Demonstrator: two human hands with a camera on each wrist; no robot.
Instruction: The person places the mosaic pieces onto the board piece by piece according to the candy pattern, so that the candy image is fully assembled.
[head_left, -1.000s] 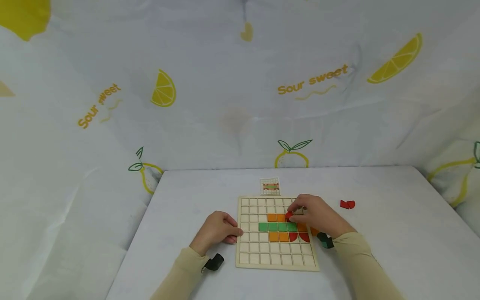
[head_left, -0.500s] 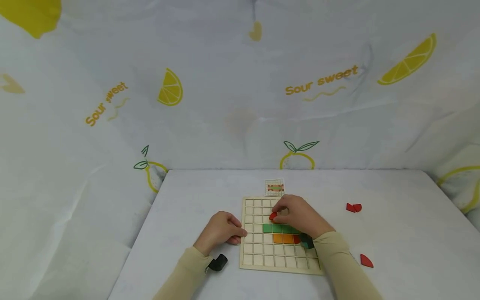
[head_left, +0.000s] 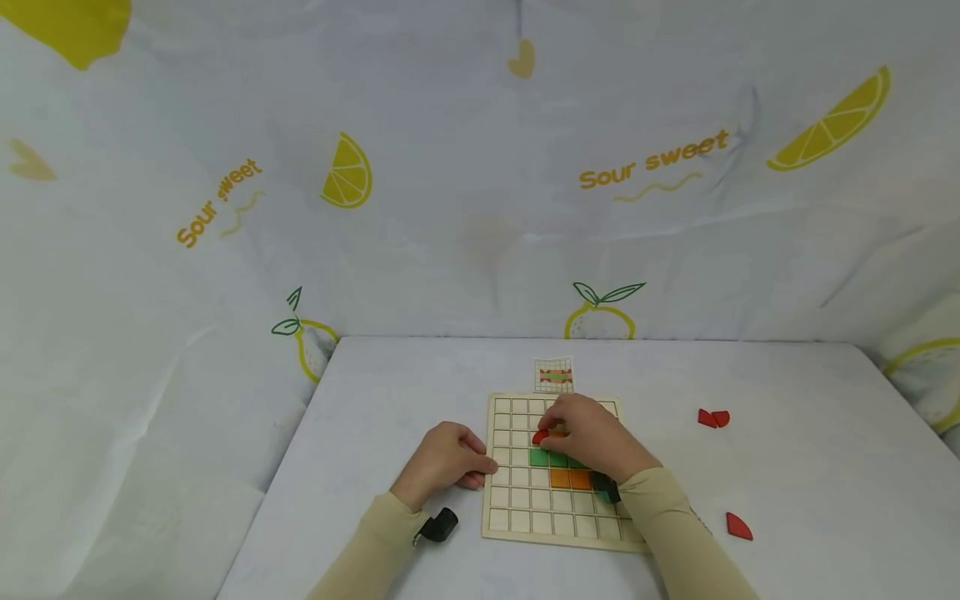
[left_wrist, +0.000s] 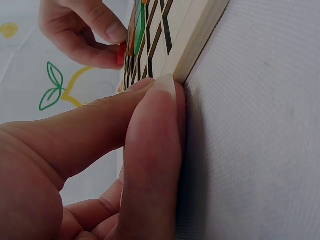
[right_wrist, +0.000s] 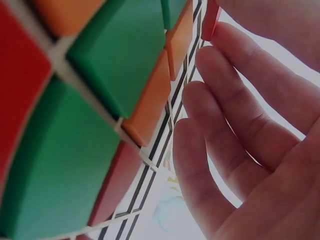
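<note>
A wooden grid board (head_left: 521,521) lies on the white table, bearing green tiles (head_left: 540,457) in a row and orange tiles (head_left: 570,478) in front of it. My left hand (head_left: 444,462) grips the board's left edge; in the left wrist view the thumb (left_wrist: 152,135) and a fingertip meet at the wooden rim (left_wrist: 200,42). Over the board, my right hand (head_left: 596,435) pinches a small red quarter-round piece (head_left: 540,437), held at the left end of the far orange row. Its other fingers (right_wrist: 250,115) spread beside the tiles in the right wrist view.
Two red pieces (head_left: 707,417) lie close together at the right of the table, and another red quarter-round tile (head_left: 738,526) lies nearer the front. A printed pattern card (head_left: 554,376) sits behind the board. A lemon-print cloth (head_left: 465,167) hangs beyond the table.
My right hand has moved left over the board with the red piece, from the right of the far orange tiles to their left end. My left hand stays on the board's edge.
</note>
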